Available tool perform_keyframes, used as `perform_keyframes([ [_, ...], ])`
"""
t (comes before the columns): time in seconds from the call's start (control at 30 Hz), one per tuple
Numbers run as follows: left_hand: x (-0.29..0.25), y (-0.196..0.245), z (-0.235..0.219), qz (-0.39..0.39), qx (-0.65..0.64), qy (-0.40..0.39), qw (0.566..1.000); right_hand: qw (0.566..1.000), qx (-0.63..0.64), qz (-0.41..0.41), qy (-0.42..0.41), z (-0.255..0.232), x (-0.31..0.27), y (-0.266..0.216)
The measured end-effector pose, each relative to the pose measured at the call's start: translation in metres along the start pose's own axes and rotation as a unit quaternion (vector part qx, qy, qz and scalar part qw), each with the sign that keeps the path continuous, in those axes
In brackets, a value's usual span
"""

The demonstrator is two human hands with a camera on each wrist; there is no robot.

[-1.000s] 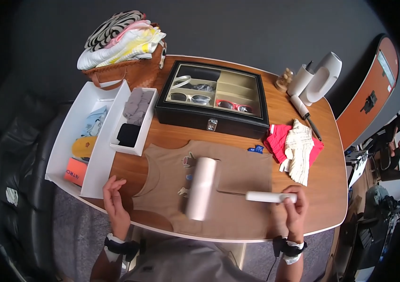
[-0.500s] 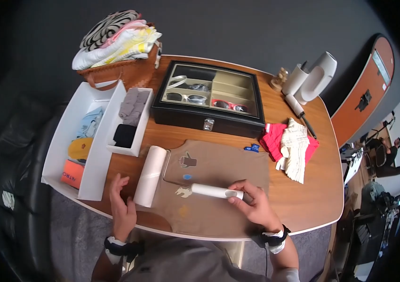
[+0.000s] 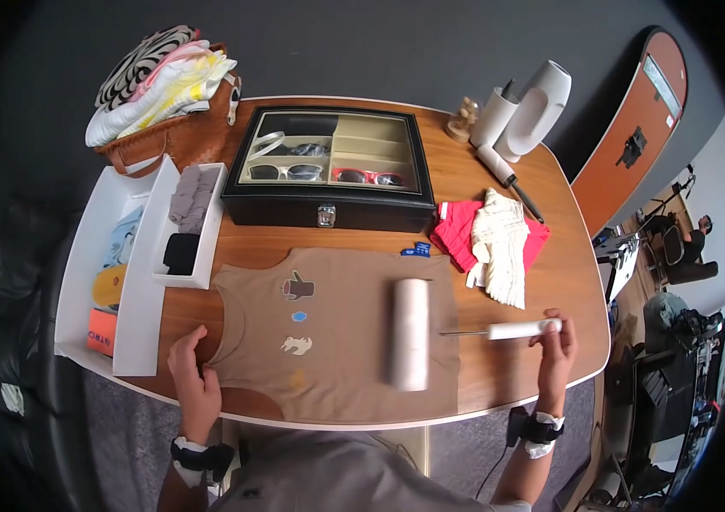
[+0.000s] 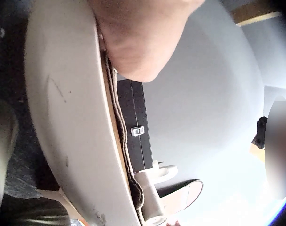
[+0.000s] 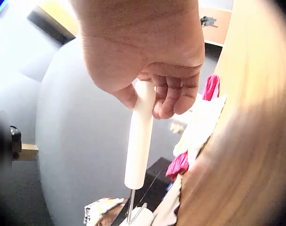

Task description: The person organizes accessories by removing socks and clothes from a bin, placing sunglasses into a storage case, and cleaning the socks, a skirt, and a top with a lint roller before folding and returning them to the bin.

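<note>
A brown sleeveless top [image 3: 354, 375] with small animal patches lies flat along the table's front edge. My right hand [image 3: 557, 346] grips the white handle [image 3: 520, 329] of a large lint roller [image 3: 411, 334], fingers and thumb round the handle's end in the right wrist view. The roller's wide white cylinder, slightly blurred, is over the top near its hem. My left hand [image 3: 194, 380] is beside the neck end of the top, fingers loosely bent, holding nothing. Only part of the left hand [image 4: 143, 37] shows in the left wrist view.
Behind the top stands a black glasses case [image 3: 328, 209]. White boxes [image 3: 139, 333] with folded items are at the left, near a brown basket [image 3: 171, 136] of clothes. Red shorts [image 3: 456, 235], a cream knit garment [image 3: 499, 247] and a smaller lint roller [image 3: 499, 166] lie at the right.
The lint roller went left across the top to its neck end, then back right towards the hem, with my right hand holding it. The left hand stayed near the neck end.
</note>
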State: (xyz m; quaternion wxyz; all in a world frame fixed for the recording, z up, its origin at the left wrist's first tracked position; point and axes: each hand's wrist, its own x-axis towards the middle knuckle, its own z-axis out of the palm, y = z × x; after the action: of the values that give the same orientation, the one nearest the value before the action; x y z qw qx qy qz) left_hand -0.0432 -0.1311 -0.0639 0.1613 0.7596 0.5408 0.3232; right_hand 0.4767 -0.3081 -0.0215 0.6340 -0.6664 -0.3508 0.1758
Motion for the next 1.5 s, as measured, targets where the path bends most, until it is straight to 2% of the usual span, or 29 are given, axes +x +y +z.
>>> perform_keyframes([
  [0.07,0.0,0.0,0.0,-0.001,0.007,0.002,1.0,0.997,0.028,-0.002,0.073,-0.023,0.001,0.005],
  [0.17,-0.001,0.0,0.0,-0.005,-0.013,0.007,1.0,0.991,0.065,-0.018,0.117,-0.056,0.002,0.007],
  [0.27,-0.006,-0.003,-0.001,-0.03,-0.072,0.029,0.997,0.984,0.071,-0.068,0.146,-0.066,-0.002,-0.002],
  [0.37,-0.009,-0.006,0.001,-0.054,-0.133,0.069,0.987,0.986,0.095,-0.086,0.107,-0.076,-0.007,0.0],
  [0.47,-0.01,-0.006,0.002,-0.061,-0.142,0.086,0.984,0.985,0.12,-0.091,0.089,-0.078,-0.014,0.005],
  [0.77,-0.01,-0.008,0.002,-0.066,-0.154,0.073,0.983,0.986,0.131,-0.071,0.072,-0.073,-0.034,0.017],
  [0.93,-0.011,-0.011,0.001,-0.079,-0.164,0.067,0.981,0.99,0.107,-0.053,0.076,-0.048,-0.035,0.008],
  [1.17,-0.008,-0.009,-0.005,-0.1,-0.231,0.125,0.96,0.995,0.055,-0.046,-0.064,0.007,-0.032,-0.023],
  [1.3,-0.01,-0.031,-0.003,-0.104,-0.316,0.141,0.932,0.988,0.025,-0.022,-0.152,0.049,-0.035,-0.039],
  [1.5,-0.008,-0.037,-0.002,-0.103,-0.408,0.173,0.891,0.951,0.08,0.032,-0.296,0.117,-0.037,-0.051],
])
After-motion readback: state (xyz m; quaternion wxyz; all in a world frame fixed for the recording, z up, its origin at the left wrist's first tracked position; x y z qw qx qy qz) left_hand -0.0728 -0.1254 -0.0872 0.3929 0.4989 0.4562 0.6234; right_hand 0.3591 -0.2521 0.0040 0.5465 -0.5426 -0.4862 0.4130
